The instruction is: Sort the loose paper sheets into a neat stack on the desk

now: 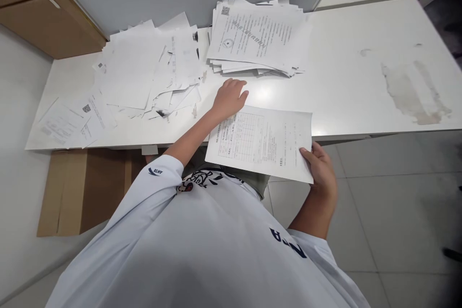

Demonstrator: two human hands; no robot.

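Observation:
My right hand (319, 166) grips the lower right corner of a printed sheet (262, 142) that juts over the near edge of the white table (353, 86). My left hand (229, 98) rests palm down on the sheet's upper left corner, fingers curled and together. Just beyond it lies a stack of printed papers (258, 41). To its left a loose heap of blank-side-up sheets (151, 70) spreads over the table.
A few printed sheets (72, 122) lie at the table's left end. A cardboard box (83, 190) stands on the floor under the table. A stain (415, 94) marks the table's right part. Brown cabinet (43, 9) at top left; tiled floor at right.

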